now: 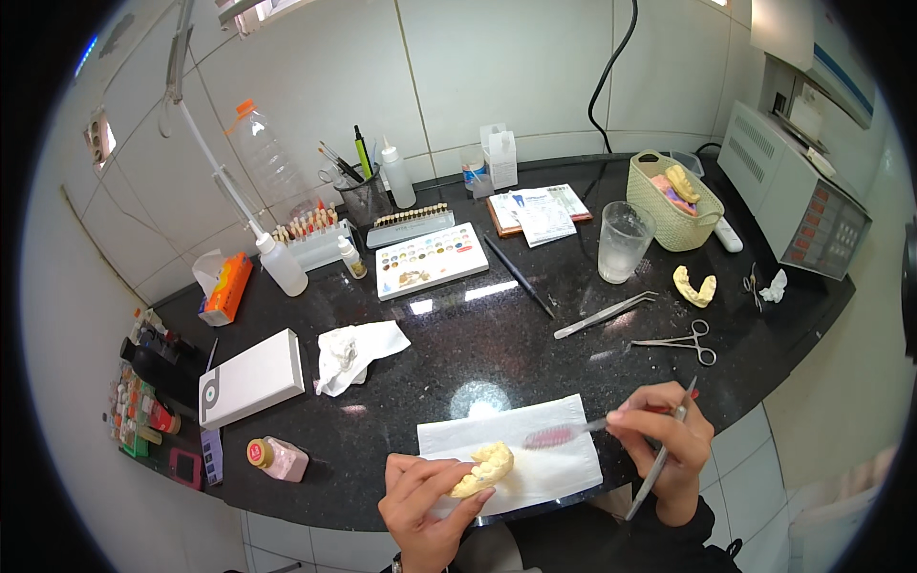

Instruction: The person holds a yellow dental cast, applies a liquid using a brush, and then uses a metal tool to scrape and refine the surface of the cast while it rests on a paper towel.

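My left hand is closed round a pale yellow dental cast, held over the near edge of a white paper towel. My right hand is at the right of the towel, its thumb and fingers pinching a slim tool with a blurred pinkish end. That end hovers over the towel, apart from the cast; blur hides whether it is a brush or a blade. A second tool, a long metal instrument, slants across the same hand between the fingers.
Beyond my right hand lie locking forceps, bent tweezers and another dental cast. A glass of water stands behind them. At left are a pink bottle, a white box and crumpled tissue.
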Demonstrator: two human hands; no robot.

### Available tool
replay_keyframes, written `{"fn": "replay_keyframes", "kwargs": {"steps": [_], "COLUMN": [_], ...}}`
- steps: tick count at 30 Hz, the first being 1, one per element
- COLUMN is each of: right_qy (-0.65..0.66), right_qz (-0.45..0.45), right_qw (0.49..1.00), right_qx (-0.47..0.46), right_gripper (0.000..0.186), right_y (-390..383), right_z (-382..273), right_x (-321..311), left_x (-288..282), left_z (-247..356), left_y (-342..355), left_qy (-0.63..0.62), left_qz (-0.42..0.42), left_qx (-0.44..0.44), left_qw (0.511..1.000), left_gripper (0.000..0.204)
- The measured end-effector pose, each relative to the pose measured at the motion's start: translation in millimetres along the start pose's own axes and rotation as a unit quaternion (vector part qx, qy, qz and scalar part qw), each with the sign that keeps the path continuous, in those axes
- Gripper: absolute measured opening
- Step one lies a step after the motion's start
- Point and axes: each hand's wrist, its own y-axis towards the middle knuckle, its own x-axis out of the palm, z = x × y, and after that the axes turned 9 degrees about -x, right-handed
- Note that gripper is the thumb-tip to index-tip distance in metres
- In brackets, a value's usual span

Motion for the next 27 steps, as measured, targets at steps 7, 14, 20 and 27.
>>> {"fn": "replay_keyframes", "kwargs": {"steps": [7, 14, 20, 27], "right_qy": [0.074, 0.096, 0.11, -0.068], "right_qz": [-0.037, -0.004, -0.048, 0.002], "right_qw": [0.996, 0.995, 0.992, 0.997], "right_qx": [0.02, 0.012, 0.027, 0.04], "right_gripper": [0.031, 0.031, 0.029, 0.026], "right_y": [0.4, 5.2, 6.7, 10.5], "right_z": [-1.8, -7.7, -7.4, 17.5], "right_x": [8.7, 5.0, 6.5, -10.1], "left_x": [-6.1, -4.7, -7.2, -7.6], "left_z": [-12.6, -17.2, -25.0, -30.7], "left_y": [2.6, 0.1, -6.0, -2.5], "left_qy": [-0.114, -0.221, -0.378, -0.539], "left_qz": [-0.072, -0.105, -0.136, -0.165], "left_qx": [0.004, -0.062, -0.183, -0.215], "left_qw": [0.991, 0.968, 0.897, 0.798], "left_gripper": [0.028, 0.033, 0.034, 0.034]}}
